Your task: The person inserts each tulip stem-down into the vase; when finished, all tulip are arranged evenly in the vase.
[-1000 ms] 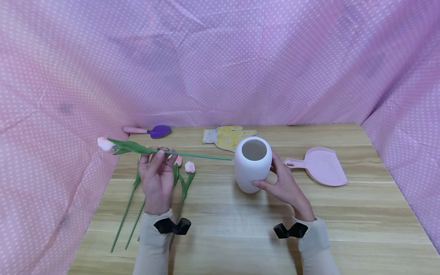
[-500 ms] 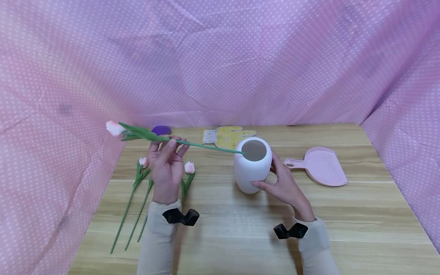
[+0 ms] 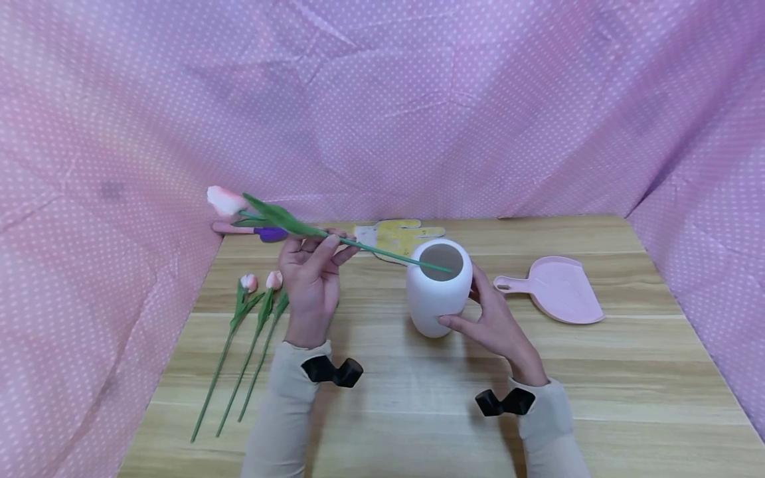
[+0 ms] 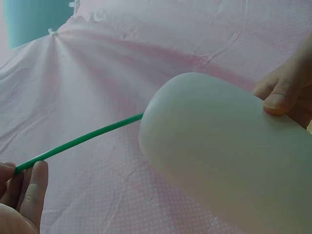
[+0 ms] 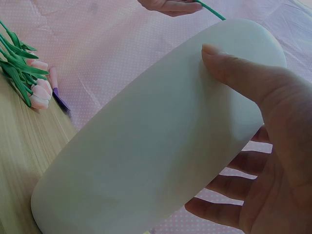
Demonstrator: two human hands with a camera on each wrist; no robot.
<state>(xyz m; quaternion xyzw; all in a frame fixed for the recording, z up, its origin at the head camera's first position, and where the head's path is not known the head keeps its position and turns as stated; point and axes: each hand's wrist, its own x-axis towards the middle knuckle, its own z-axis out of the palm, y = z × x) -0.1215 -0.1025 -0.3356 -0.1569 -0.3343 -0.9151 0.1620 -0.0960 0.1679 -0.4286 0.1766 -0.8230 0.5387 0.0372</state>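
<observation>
My left hand [image 3: 313,279] pinches the green stem of a pale pink tulip [image 3: 226,200] between thumb and fingers. The tulip slants down to the right, and its stem's lower end lies inside the mouth of a white vase [image 3: 436,305]. In the left wrist view the stem [image 4: 92,135] passes behind the vase's rim. The right hand [image 3: 499,322] grips the vase from its right side, thumb at the front. From the right wrist the thumb shows on the smooth vase wall [image 5: 146,131], fingers curling round the far side.
Several more tulips [image 3: 239,312] lie on the wooden table [image 3: 394,411] at the left, partly hidden by the left arm. Behind are a trowel [image 3: 236,228] with a purple blade and a yellow glove [image 3: 397,232]. A pink dustpan [image 3: 564,292] lies right of the vase.
The left hand has moved right and away from the body with the tulip. The stem's end has passed from beside the vase into its mouth. The right hand and vase have stayed still.
</observation>
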